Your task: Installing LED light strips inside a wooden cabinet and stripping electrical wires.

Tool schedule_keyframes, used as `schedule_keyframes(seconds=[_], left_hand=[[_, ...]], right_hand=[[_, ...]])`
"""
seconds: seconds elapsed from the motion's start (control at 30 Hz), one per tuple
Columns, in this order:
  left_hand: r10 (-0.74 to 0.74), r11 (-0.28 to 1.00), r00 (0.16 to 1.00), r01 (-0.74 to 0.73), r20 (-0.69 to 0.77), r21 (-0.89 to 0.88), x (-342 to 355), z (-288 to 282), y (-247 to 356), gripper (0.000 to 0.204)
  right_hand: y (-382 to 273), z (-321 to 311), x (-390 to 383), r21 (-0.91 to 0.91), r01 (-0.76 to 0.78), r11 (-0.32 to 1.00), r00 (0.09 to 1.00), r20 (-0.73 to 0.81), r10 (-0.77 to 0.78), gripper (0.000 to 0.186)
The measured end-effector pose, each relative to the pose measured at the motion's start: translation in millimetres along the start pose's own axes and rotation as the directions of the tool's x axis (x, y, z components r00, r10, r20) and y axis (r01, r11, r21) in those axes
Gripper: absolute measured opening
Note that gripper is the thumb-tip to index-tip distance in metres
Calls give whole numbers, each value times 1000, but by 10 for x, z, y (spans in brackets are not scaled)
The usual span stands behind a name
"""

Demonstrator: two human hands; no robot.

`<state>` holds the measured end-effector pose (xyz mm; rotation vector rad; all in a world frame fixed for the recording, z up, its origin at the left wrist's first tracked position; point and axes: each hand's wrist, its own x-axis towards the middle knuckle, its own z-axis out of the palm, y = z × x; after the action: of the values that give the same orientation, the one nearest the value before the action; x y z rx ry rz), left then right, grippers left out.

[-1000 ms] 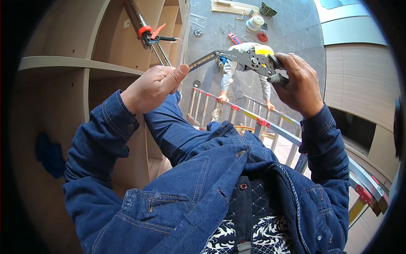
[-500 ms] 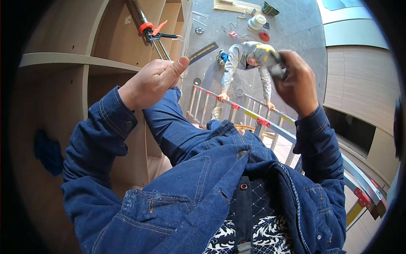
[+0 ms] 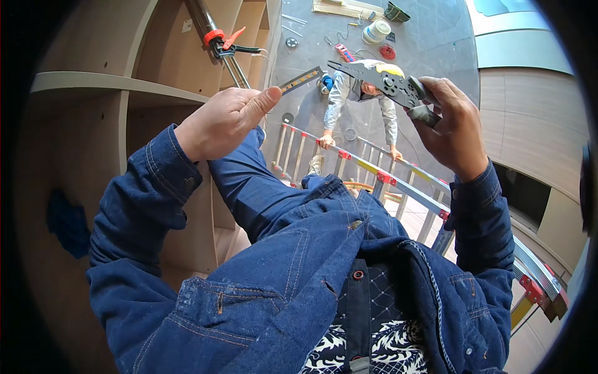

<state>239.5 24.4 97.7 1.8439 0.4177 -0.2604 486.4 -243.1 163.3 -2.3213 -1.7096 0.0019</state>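
Observation:
My left hand is closed, pinching under the thumb a thin dark strip with a row of yellow segments, which looks like an LED light strip. Its free end sticks out to the upper right. In my right hand is a black wire stripper with grey handles, held roughly level with its nose pointing left. The stripper's tip is close to the strip's free end; a small gap seems to separate them. Most of the handles is hidden by my fingers and palm.
On my left is an open wooden cabinet, with a red-and-black caulking gun inside. A metal ladder stands below, gripped by a co-worker's hands. A white bucket, red coil and planks lie on the floor.
My right hand has shifted slightly right and down. The wire stripper, blurred before, has swung out so its nose points left toward the strip. My left hand has hardly moved.

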Motion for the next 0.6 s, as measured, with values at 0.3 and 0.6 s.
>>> schedule_keyframes(seconds=[0.3,0.6], left_hand=[[25,1000,1000,-25,-12,7,18,-3,-61,68],[35,998,999,-34,-19,43,22,-9,-38,69]], right_hand=[[-40,17,13,-104,-46,994,998,28,50,50],[-38,42,47,-129,-8,992,1000,16,10,47]])
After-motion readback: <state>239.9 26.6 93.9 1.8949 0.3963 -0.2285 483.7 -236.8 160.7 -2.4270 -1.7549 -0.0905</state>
